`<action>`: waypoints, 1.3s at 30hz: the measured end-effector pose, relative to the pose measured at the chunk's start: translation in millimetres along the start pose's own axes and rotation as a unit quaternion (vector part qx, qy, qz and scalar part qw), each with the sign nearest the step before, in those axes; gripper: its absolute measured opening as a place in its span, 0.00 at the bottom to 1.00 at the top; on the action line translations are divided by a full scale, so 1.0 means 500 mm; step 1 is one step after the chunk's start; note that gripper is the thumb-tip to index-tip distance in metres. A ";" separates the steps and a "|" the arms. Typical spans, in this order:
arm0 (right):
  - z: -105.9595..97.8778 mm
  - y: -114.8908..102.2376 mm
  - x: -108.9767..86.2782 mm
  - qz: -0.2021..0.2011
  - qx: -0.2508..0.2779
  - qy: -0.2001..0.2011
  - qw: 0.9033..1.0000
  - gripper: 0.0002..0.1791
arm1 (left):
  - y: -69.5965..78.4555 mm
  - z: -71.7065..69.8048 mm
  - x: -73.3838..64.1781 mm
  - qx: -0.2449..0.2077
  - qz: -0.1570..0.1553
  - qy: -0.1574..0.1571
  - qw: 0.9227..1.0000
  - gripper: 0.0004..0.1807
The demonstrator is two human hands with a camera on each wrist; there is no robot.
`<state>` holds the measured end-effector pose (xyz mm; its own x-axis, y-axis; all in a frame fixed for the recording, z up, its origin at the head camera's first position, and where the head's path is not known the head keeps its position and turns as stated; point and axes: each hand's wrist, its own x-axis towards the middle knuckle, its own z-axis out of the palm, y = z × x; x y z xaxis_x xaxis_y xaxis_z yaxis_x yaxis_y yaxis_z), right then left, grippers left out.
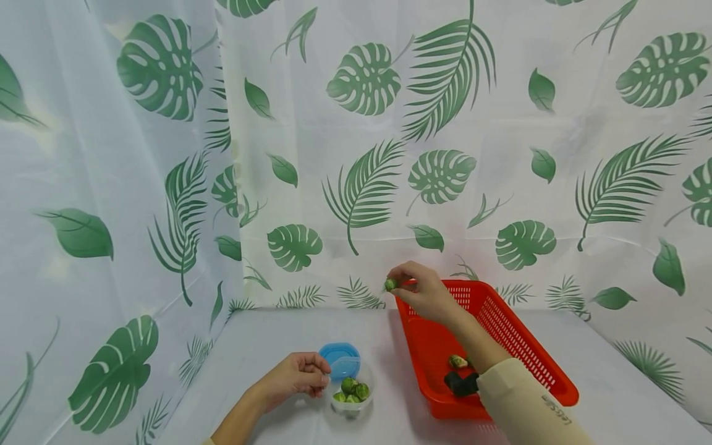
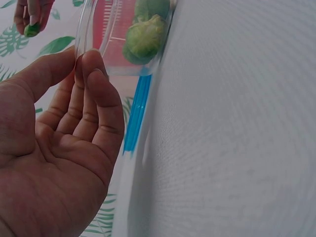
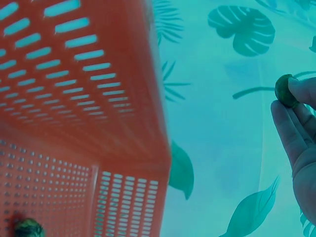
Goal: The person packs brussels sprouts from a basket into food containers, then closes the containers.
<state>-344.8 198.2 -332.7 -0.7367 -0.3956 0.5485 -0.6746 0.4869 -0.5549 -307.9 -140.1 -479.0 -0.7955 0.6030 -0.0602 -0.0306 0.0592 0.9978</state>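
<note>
My right hand [image 1: 425, 295] pinches a Brussels sprout [image 1: 390, 284] between thumb and fingertips, above the far left rim of the red plastic basket [image 1: 414, 352]. The same sprout [image 3: 285, 91] shows in the right wrist view. With thumb and fingers, my left hand [image 1: 297, 378] pinches the rim of a small clear plastic container [image 1: 351, 408] on the table. Several green sprouts [image 1: 350, 389] lie inside it; one pale-based sprout [image 2: 144, 39] appears close up in the left wrist view.
Behind the container lies a blue lid [image 1: 338, 358]. Inside the basket are a browned sprout [image 1: 458, 361] and a dark object [image 1: 460, 383], partly covered by the right sleeve [image 1: 523, 395]. A leaf-patterned curtain [image 1: 378, 185] stands behind the white table [image 1: 267, 334].
</note>
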 end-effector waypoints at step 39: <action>0.089 -0.105 -0.012 0.029 0.077 -0.025 0.996 0.15 | 0.000 0.002 0.000 0.005 0.006 0.001 1.000 0.22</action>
<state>-307.2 140.5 -334.6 -0.7736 -0.4110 0.4823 -0.6271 0.3873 -0.6759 -307.2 -139.5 -479.0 -0.7973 0.6016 -0.0483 -0.0149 0.0604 0.9981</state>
